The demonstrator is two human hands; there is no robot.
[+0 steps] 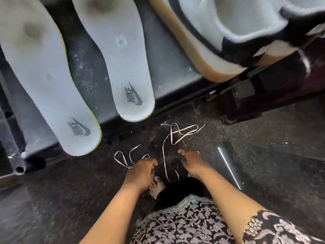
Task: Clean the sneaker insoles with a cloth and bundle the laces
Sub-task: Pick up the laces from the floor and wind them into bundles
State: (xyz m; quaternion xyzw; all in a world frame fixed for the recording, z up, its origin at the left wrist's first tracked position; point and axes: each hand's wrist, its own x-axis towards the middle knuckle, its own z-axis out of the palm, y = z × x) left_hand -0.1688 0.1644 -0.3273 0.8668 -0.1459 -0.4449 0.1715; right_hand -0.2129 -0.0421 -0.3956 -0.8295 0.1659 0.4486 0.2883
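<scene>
Left hand (pixel 142 170), fingers curled, pinches a flat white shoelace (pixel 123 160) on the dark speckled floor (pixel 70 182). Right hand (pixel 191 163) reaches beside a second white shoelace (pixel 173 136); its finger grip is indiscernible.

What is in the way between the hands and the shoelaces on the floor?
Nothing visible. The left hand reaches one lace, and the right hand is right beside the other lace.

Head camera is peering steeply down; insoles (pixel 44 85) are looming close beyond the fingers (pixel 184 154), floor (pixel 263 155) beneath them.
</scene>
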